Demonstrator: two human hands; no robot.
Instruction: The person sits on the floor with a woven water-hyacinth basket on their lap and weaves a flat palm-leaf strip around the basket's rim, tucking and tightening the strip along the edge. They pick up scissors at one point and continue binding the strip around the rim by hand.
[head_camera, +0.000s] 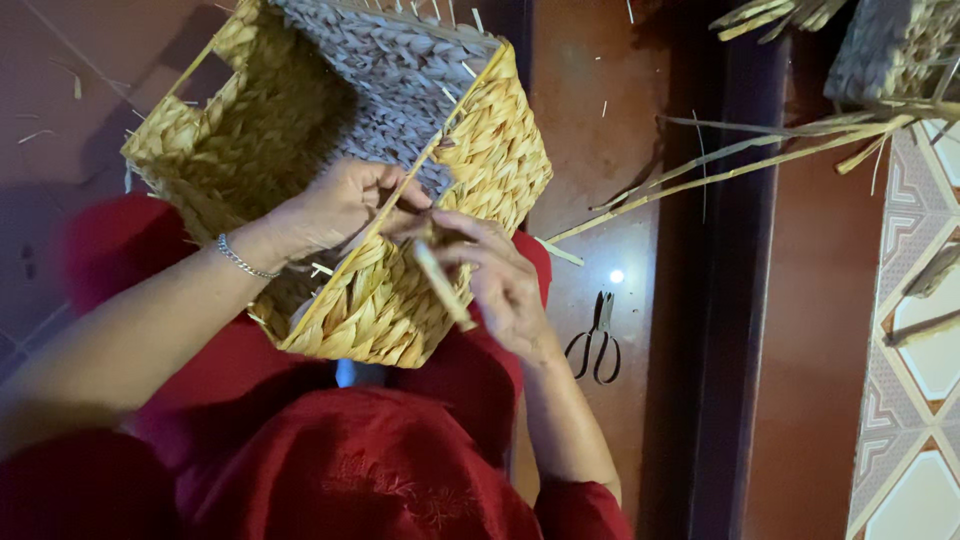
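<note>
Basket (400, 240) rests tilted on the lap, open mouth toward 11 o'clock. Left hand (345, 205) reaches inside the rim, fingers pinching a strand (385, 215) at the wall edge. Right hand (500, 280) is outside, at 4 o'clock from the left — clenched on a stick (442, 285). Scissors (597, 340) lie on the floor at 3 o'clock — apart.

The second basket (890, 45) is cut off by the top edge.
</note>
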